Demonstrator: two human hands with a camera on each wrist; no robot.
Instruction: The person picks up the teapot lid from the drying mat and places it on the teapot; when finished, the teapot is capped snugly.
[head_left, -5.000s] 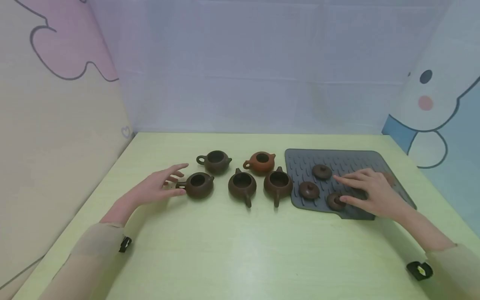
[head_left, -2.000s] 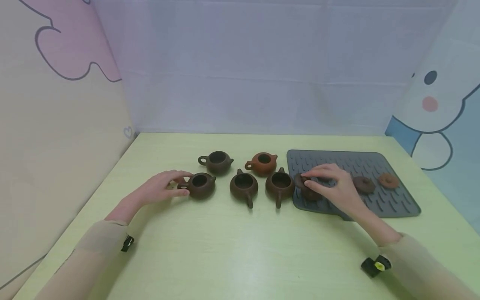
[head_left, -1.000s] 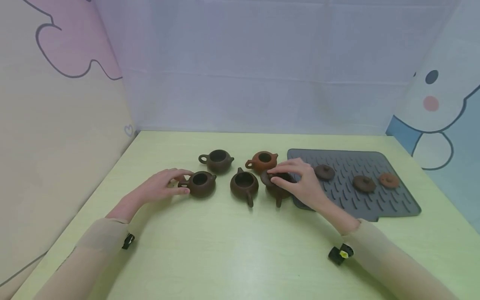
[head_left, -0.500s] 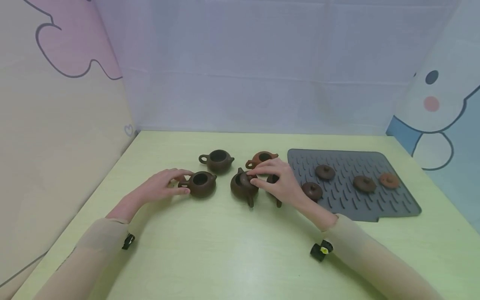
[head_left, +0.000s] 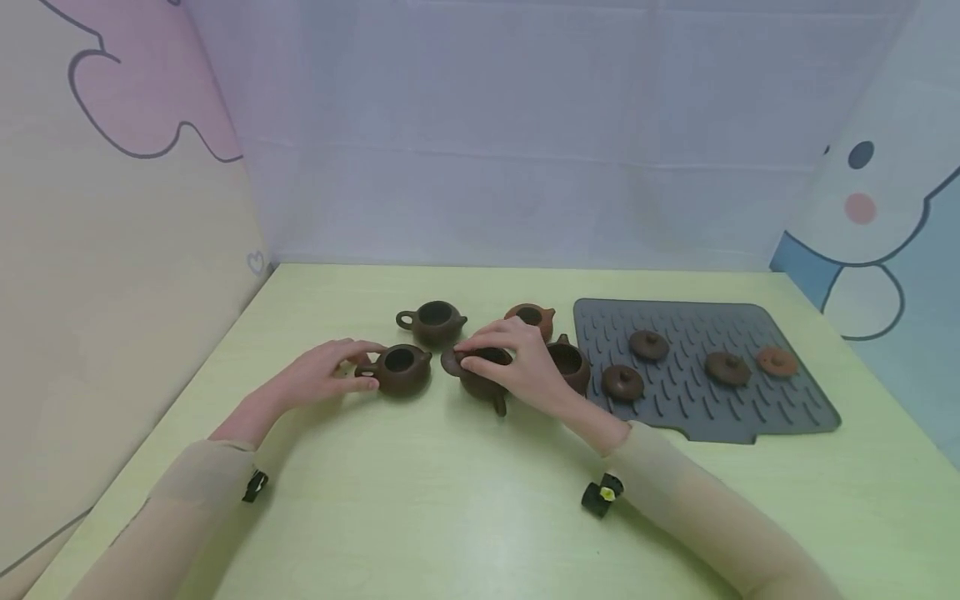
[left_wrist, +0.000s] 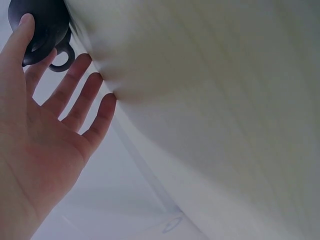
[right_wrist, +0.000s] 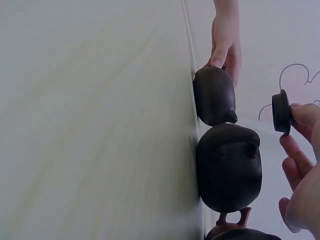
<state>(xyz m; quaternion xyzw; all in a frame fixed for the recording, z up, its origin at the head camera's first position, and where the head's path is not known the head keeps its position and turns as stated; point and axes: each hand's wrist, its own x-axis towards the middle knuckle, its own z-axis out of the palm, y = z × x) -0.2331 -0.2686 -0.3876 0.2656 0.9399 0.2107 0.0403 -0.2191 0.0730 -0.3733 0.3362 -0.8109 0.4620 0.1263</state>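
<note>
In the head view my left hand [head_left: 318,377] reaches to a dark brown teapot [head_left: 407,379] without a lid. Its thumb and index finger pinch the pot at the handle end, while the other fingers stay extended in the left wrist view. My right hand [head_left: 525,362] pinches a dark teapot lid [head_left: 452,362] by its knob. The right wrist view shows that lid [right_wrist: 281,112] held in the air, tilted on edge in that picture and apart from the pots. Below it in the head view stands a second brown teapot [head_left: 483,387], partly covered by my right hand.
A dark grey-green teapot [head_left: 438,327] and a reddish teapot [head_left: 536,317] stand behind; another brown teapot [head_left: 573,371] is partly hidden by my right hand. Several lids, including a dark lid [head_left: 622,383] and an orange lid [head_left: 777,362], lie on the grey mat [head_left: 795,417].
My right hand has picked up a lid from the mat and carried it left, over the two brown teapots. My left hand has closed in on the leftmost brown teapot and since stayed there.
</note>
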